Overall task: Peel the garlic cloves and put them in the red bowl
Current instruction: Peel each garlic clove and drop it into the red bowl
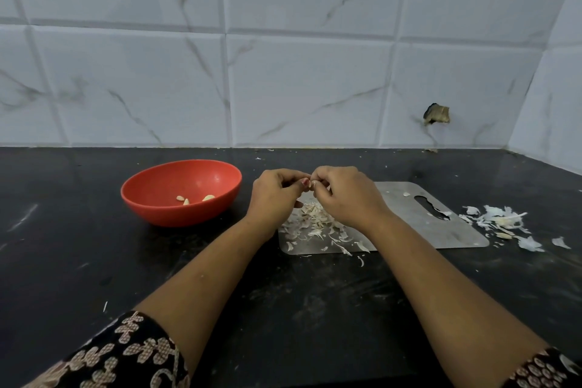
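Note:
The red bowl point(157, 198) stands on the black counter at the left, with three peeled cloves point(195, 199) lying in its bottom. My left hand point(274, 195) and my right hand point(348, 195) meet above the steel cutting board point(409, 230). Their fingertips pinch one small garlic clove point(310, 183), which is mostly hidden between the fingers. A heap of papery garlic skins point(315, 222) lies on the board just below my hands.
More skins and garlic scraps point(500, 220) are scattered on the counter to the right of the board. The tiled wall runs along the back and meets a side wall at the right corner. A broken hole point(437, 114) shows in the back wall.

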### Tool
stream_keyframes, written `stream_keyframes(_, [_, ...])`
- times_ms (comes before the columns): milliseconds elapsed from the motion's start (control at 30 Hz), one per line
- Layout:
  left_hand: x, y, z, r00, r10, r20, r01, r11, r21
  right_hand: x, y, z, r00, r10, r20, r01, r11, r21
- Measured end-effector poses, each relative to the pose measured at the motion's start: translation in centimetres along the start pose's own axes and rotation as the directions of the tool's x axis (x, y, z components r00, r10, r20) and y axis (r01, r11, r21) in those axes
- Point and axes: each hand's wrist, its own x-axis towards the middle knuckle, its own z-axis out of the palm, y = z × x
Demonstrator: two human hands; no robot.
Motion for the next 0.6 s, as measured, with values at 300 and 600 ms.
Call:
stream_keyframes(300, [-0.1, 0.2, 0.0, 0.992, -0.080, 0.100, 0.091, 0.989, -0.114, 0.2, 0.2, -0.2, 0.989, 0.109, -0.102, -0.094, 0.986, 0.138])
stream_keyframes(600, [-0.4, 0.7, -0.6, 0.994, -0.102, 0.034, 0.103, 0.994, -0.038, 0.1, 1.8, -1.9, 0.978, 0.186, 0.095, -0.196, 0.974, 0.110])
